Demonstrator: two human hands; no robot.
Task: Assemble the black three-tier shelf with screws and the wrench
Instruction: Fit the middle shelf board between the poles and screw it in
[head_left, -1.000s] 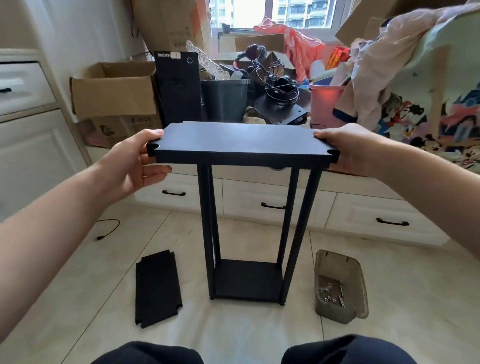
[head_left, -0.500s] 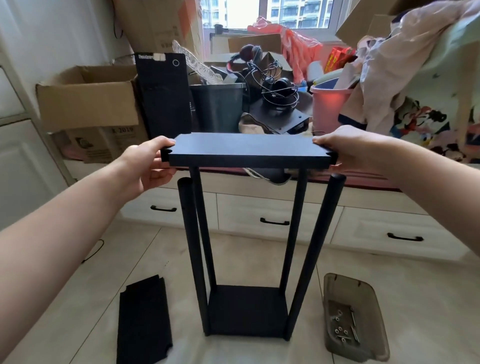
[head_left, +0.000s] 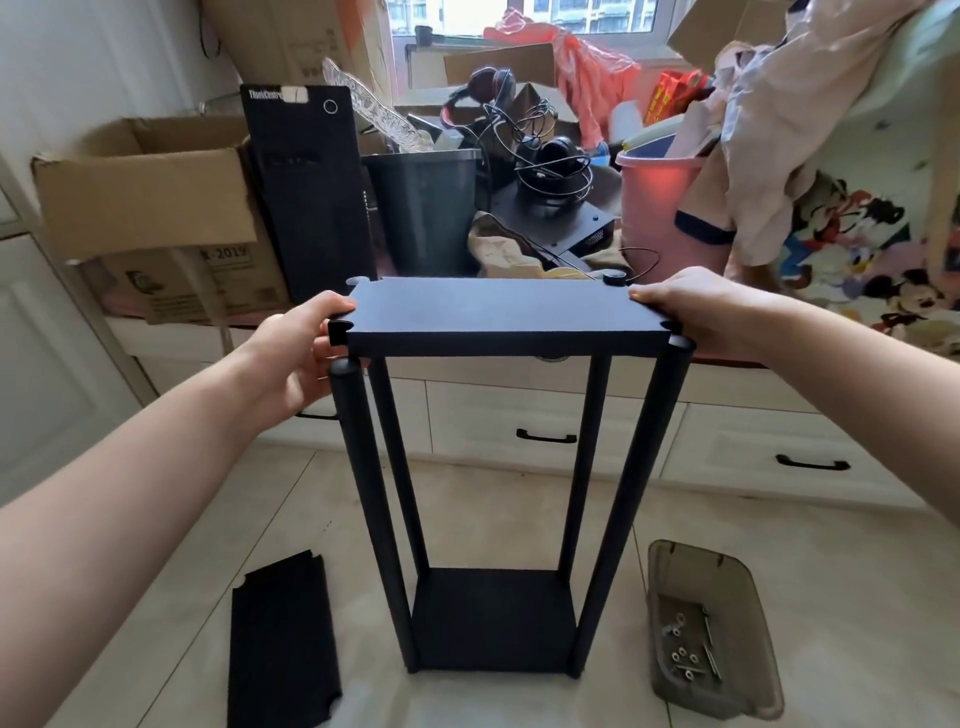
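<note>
A black shelf frame stands on the floor: a bottom panel (head_left: 493, 616) with several upright black poles (head_left: 366, 499). I hold a black shelf panel (head_left: 498, 312) level at the pole tops. My left hand (head_left: 296, 353) grips its left end and my right hand (head_left: 691, 306) grips its right end. The near corner notches sit just above the two near pole tops; the far poles show at the far corners. A third black panel (head_left: 283, 644) lies flat on the floor to the left.
A clear plastic tray (head_left: 711, 629) with several screws and a thin metal tool lies on the floor at the right. Behind the frame run white drawers (head_left: 545, 426) under a ledge piled with cardboard boxes (head_left: 150, 208), a black computer tower, headphones, a pink bucket and clothes.
The panel in my hands has come down and toward me over the pole tops. The view has moved closer and tilted downward.
</note>
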